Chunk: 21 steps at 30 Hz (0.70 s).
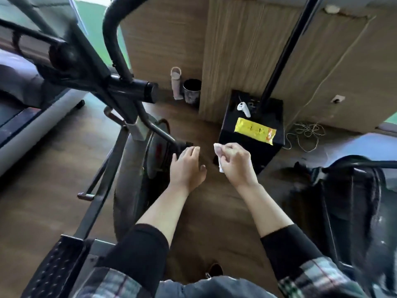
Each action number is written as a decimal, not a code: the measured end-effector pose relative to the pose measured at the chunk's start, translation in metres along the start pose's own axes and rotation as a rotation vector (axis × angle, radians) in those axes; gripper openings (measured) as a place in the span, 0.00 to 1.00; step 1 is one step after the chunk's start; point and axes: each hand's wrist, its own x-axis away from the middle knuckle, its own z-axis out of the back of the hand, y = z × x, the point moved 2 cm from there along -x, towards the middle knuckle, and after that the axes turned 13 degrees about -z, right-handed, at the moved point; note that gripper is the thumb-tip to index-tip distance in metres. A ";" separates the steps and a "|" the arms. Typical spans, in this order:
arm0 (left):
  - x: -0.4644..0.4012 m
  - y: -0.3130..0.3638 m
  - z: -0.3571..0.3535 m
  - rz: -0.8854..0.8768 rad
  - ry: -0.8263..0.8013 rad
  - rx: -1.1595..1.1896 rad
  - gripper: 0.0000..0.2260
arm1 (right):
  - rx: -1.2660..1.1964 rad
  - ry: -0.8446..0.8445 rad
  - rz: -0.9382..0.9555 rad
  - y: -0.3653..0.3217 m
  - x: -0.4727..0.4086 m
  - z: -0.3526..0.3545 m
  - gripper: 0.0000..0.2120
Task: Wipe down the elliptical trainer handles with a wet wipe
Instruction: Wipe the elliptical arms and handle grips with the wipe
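My right hand [235, 163] pinches a crumpled white wet wipe [218, 150] in front of me, over the wooden floor. My left hand [187, 166] hovers beside it with fingers apart and nothing in it, close to the end of a short black bar [171, 139] on the elliptical trainer. The trainer's curved black handle [112, 37] rises at the upper left, above a black crossbar [137, 88]. A yellow wet wipe pack [254, 131] lies on a black box [247, 151] just beyond my right hand.
A white controller [243, 108] lies on the black box, where a black pole [285, 50] stands. A dark bin [191, 91] sits by the wooden wall. A treadmill [25, 108] is at left, another black machine [352, 201] at right, loose cable [307, 134] on the floor.
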 end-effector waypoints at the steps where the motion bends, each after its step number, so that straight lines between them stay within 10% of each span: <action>1: -0.006 0.009 -0.012 0.002 -0.032 -0.014 0.26 | 0.007 -0.018 -0.016 0.013 0.000 0.003 0.09; 21: -0.161 0.022 -0.133 0.029 -0.410 -0.004 0.25 | -0.024 -0.437 -0.687 0.183 -0.116 -0.036 0.03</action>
